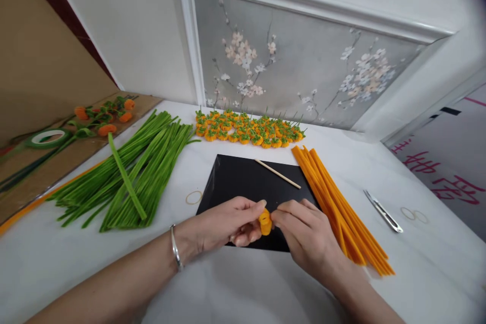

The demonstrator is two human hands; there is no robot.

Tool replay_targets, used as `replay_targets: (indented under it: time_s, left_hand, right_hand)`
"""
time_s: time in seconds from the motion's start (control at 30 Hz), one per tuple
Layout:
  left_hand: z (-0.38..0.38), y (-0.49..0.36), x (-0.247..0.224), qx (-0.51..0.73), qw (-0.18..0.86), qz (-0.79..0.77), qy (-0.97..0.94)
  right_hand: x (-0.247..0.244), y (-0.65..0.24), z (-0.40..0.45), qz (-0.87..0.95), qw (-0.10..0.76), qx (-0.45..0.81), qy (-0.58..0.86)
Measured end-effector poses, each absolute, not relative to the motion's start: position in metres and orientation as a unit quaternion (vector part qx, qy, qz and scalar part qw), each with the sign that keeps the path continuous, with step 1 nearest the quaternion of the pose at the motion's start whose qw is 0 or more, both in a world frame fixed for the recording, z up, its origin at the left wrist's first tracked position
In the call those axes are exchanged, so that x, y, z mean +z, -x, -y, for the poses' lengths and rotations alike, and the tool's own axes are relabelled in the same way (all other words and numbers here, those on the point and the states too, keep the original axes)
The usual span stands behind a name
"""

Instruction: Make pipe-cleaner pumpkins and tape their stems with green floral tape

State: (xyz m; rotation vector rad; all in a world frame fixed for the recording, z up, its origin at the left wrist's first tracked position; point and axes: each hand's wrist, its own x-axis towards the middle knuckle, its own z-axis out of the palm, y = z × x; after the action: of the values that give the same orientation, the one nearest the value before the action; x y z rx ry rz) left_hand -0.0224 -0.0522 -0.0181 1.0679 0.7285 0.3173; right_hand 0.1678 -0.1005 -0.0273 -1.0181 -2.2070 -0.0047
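Note:
Over the black mat (pixel 243 185), my left hand (pixel 231 220) pinches a small rolled coil of orange pipe cleaner (pixel 265 224) between thumb and fingers. The coil's hollow end faces up. My right hand (pixel 307 225) is closed at the coil's right side, its fingertips pressed together against it; whether a loose end lies between them is hidden. A thin wooden stick (pixel 279 174) rests on the mat. To the right lies a bundle of straight orange pipe cleaners (pixel 334 197).
Green pipe cleaners (pixel 152 177) lie piled at left. Several small orange pumpkins with green tops (pixel 246 131) line the back. Thread snips (pixel 383 211) and rubber bands (pixel 413 214) are at right. Green tape (pixel 47 138) and orange flowers (pixel 107 130) lie on cardboard (pixel 76 154).

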Motion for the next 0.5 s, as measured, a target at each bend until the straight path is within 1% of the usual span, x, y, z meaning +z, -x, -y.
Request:
replay_targets:
  time_s: [0.2,0.27,0.33,0.4,0.43,0.5]
  left_hand:
    - [0.055,0.018,-0.014,0.084,0.775,-0.327,-0.535]
    - [0.056,0.017,-0.013,0.121,0.73,-0.366,-0.564]
    - [0.057,0.017,-0.014,0.235,0.629,-0.397,-0.626]
    - [0.056,0.02,-0.015,0.348,0.494,-0.362,-0.71]
    - [0.056,0.022,-0.016,0.375,0.433,-0.323,-0.753]
    - [0.055,0.026,-0.018,0.37,0.356,-0.248,-0.822]
  right_hand:
    - [-0.027,-0.157,0.106,0.846,0.369,0.015,0.386]
    - [-0.026,-0.155,0.106,0.82,0.392,0.062,0.412]
    - [-0.025,-0.154,0.106,0.771,0.414,0.149,0.461]
    - [-0.024,-0.155,0.105,0.704,0.422,0.252,0.513]
    - [-0.024,-0.156,0.104,0.67,0.421,0.301,0.533]
    - [-0.024,-0.158,0.103,0.612,0.414,0.385,0.553]
